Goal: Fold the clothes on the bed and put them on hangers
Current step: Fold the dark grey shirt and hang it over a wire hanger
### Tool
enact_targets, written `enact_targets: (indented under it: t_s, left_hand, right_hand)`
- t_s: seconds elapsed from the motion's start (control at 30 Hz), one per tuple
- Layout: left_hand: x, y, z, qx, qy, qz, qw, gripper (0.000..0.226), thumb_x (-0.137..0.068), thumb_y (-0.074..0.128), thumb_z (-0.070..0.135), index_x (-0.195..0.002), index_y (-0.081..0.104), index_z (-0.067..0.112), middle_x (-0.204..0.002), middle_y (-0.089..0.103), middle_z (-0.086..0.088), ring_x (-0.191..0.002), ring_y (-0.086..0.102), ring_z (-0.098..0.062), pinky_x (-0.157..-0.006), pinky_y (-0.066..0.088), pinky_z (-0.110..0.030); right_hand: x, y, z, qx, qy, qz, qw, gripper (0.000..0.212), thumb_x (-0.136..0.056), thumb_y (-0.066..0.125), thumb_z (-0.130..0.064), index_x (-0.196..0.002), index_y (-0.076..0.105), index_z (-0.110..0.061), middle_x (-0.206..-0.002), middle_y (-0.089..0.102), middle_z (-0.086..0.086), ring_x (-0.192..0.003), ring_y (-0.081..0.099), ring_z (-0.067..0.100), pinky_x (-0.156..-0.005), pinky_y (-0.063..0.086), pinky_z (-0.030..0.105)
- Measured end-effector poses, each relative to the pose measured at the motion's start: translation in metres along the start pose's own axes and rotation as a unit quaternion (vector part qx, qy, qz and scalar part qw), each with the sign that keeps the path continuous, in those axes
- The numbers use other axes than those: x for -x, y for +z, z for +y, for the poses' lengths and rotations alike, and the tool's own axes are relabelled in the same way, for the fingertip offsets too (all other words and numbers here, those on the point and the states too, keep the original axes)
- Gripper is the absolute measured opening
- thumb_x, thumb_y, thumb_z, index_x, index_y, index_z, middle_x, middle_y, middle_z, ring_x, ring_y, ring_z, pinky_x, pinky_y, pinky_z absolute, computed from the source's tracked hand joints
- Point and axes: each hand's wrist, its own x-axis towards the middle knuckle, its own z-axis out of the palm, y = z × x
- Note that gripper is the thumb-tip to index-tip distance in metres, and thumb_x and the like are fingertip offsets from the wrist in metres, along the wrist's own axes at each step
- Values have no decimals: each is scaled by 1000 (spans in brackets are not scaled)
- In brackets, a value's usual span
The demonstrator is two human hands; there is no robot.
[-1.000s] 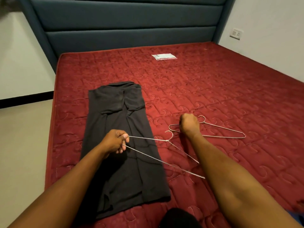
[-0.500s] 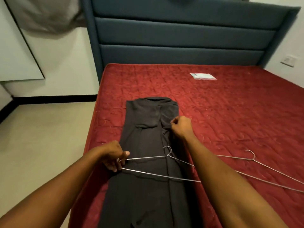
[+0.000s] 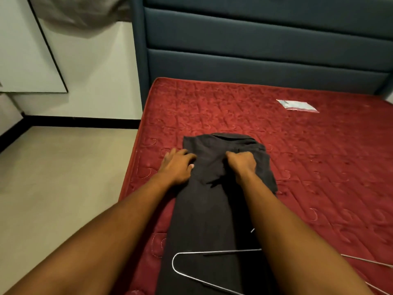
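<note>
Along the left edge of a red quilted mattress (image 3: 319, 167), a dark garment (image 3: 210, 209) lies folded into a long, narrow strip, running from the near edge toward the headboard (image 3: 255, 50), its far end well short of the mattress's head; both of the person's hands work that far end, seemingly to take it up for the next fold. The left hand (image 3: 177, 165) lies over the cloth's left border, fingers loosely spread and fairly straight, some on the mattress and the thumb on the fabric; it appears to steady the edge and does not seem to grip it. The right hand (image 3: 242, 163) is curled tight, knuckles up, bunching a ridge of fabric near the strip's middle; the puckered cloth around it suggests a firm hold. A wire hanger (image 3: 185, 271) rests across the garment's near half, its rounded shoulder poking past the left border and its far side hidden under the right forearm; placed there, it looks ready for the far end to be drawn through or over its bar. Part of a second wire hanger (image 3: 365, 260) lies on bare mattress toward the right edge, well apart from the cloth; a small pale packet (image 3: 297, 105) sits near the head of the mattress; beige floor (image 3: 53, 188) borders the left side.
</note>
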Motion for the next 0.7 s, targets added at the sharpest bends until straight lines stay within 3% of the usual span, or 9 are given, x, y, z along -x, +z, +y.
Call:
enact_targets:
  t_s: [0.1,0.23,0.3,0.4,0.43,0.5,0.57,0.63,0.7]
  left_hand:
    - [-5,-3,-17,-28,-5,11,1000,41,-100,50,36,-141,55,39,-147,53,5,-126,45,-31,-103,32,-44]
    - [-4,-3,-29,175,-57,114,976,40,-96,51,19,-131,67,28,-125,72,-3,-119,61,-32,-105,44,-44]
    - [-2,-7,-30,254,-77,131,955,41,-97,50,11,-133,66,20,-127,71,-9,-120,63,-31,-106,48,-44]
    - [3,-8,-29,286,-75,123,947,46,-99,48,6,-144,55,11,-139,62,-15,-128,57,-31,-111,44,-40]
    - [7,-6,-28,275,-52,117,953,49,-98,47,9,-147,52,12,-141,60,-15,-130,56,-32,-112,43,-41]
    - [17,3,-26,235,-7,80,969,54,-96,43,22,-149,49,21,-146,55,-16,-136,51,-34,-115,39,-46]
    - [32,15,-22,162,-3,9,987,51,-99,44,22,-149,49,28,-154,43,-21,-145,38,-36,-120,28,-50]
    - [60,19,-10,140,-15,-23,990,47,-101,47,14,-147,53,25,-158,36,-23,-150,29,-37,-123,20,-51]
    - [101,14,5,182,-20,17,983,46,-97,47,16,-141,59,15,-150,48,-25,-142,41,-39,-120,28,-46]
  right_hand:
    - [4,12,-12,23,-121,12,992,22,-86,70,-26,-99,77,-9,-101,75,12,-107,68,33,-92,50,33]
    - [32,36,-32,130,-290,-77,945,38,-90,67,-40,-123,74,-22,-121,75,2,-117,67,24,-100,53,36]
    - [52,41,-35,233,-313,-105,915,46,-88,62,-60,-116,75,-26,-112,76,0,-109,68,26,-89,56,38]
    - [86,39,-18,310,-347,-73,882,56,-86,51,-72,-95,72,-21,-97,73,3,-101,65,31,-77,53,38]
    - [96,37,-9,326,-366,-60,869,57,-87,47,-72,-96,71,-21,-102,72,3,-105,63,31,-80,52,38]
    - [114,33,11,359,-401,-78,839,60,-92,42,-69,-122,67,-24,-135,64,5,-127,54,33,-97,47,44]
    - [127,27,29,361,-391,-157,832,67,-98,39,-65,-150,48,-25,-163,37,5,-151,29,32,-119,28,54]
    - [141,10,41,322,-375,-202,846,61,-103,38,-60,-153,46,-26,-168,26,3,-157,16,29,-124,13,59]
    - [156,-16,54,284,-395,-182,855,49,-103,39,-53,-133,64,-23,-157,46,9,-149,34,31,-120,27,56]
